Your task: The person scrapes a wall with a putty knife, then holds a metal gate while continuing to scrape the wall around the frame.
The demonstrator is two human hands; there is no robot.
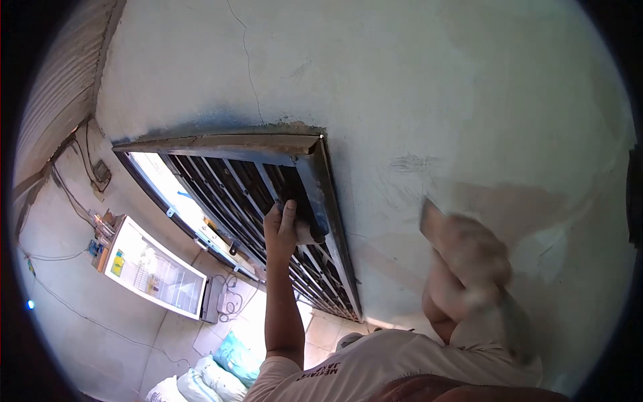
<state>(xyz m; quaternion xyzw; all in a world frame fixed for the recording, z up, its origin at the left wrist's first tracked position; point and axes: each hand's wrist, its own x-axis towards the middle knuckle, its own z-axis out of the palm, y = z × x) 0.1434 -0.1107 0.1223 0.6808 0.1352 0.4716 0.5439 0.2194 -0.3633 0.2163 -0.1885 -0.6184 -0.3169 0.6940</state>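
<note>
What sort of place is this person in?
Maybe a little shop or a storeroom, but I can't be sure. There's a glass-fronted cabinet like a display fridge, some stuffed bags, and a barred metal gate.

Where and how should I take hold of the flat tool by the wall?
Probably by the end opposite its exposed flat part, coming from the picture's lower right. The flat tool sticks out up and left from the right hand, so gripping there leaves that flat part free. The fist hides the held end, and motion blur obscures its shape.
</note>
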